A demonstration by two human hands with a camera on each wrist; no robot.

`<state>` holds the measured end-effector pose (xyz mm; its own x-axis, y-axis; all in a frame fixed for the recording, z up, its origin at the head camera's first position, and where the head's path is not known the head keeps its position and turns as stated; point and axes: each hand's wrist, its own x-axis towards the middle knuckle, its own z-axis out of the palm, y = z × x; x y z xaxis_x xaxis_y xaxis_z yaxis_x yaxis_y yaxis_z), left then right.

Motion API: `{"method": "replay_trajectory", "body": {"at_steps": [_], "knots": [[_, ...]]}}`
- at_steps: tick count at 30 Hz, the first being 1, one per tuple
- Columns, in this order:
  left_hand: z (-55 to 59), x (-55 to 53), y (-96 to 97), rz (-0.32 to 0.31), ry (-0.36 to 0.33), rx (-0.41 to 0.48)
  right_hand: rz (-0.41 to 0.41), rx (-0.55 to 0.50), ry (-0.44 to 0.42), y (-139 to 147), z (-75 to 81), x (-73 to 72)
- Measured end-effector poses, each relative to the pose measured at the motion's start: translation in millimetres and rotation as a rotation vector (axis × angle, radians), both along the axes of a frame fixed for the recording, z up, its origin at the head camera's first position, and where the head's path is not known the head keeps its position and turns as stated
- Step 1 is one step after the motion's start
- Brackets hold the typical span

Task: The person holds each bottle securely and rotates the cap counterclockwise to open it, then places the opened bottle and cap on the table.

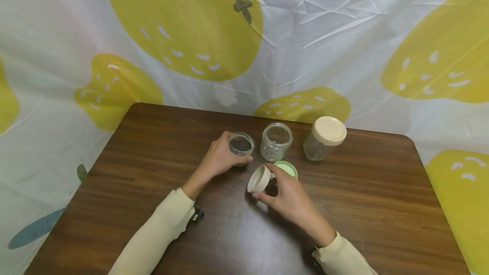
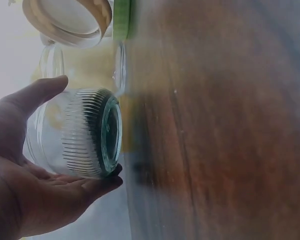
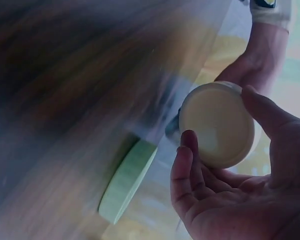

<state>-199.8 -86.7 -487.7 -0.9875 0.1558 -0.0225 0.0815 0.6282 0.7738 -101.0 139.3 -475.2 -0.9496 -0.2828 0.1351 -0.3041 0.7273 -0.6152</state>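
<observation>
My left hand (image 1: 220,154) grips a small clear glass jar (image 1: 241,144) with something dark inside, thumb and fingers on opposite sides. Ribbed glass and the base of that jar (image 2: 85,135) show in the left wrist view, close over the table. To its right, my right hand (image 1: 292,198) holds a cream lid (image 1: 259,179) by its edge, tipped so its hollow inside faces the left jar. From the right wrist the smooth top of the lid (image 3: 217,125) shows between thumb and fingers. A green lid (image 1: 287,169) lies just beyond the right hand, partly covered by it.
Behind the green lid stands a clear glass jar (image 1: 276,142) with no lid on. Farther right is a taller jar (image 1: 324,137) topped with a cream lid. The brown wooden table (image 1: 374,207) ends at a white curtain (image 1: 344,46) with yellow fruit prints.
</observation>
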Motion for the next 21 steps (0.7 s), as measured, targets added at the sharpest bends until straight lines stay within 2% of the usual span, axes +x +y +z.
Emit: {"method": "replay_trajectory", "body": {"at_steps": [8,21], "knots": [[1.1,-5.3,1.7,0.021,-0.036,0.01,0.005,0.025,-0.037,-13.8,-5.7,-4.3],[3.3,-11.8,1.9,-0.003,-0.104,-0.006,0.005,0.065,-0.046,-23.8,-9.0,-10.8]]}}
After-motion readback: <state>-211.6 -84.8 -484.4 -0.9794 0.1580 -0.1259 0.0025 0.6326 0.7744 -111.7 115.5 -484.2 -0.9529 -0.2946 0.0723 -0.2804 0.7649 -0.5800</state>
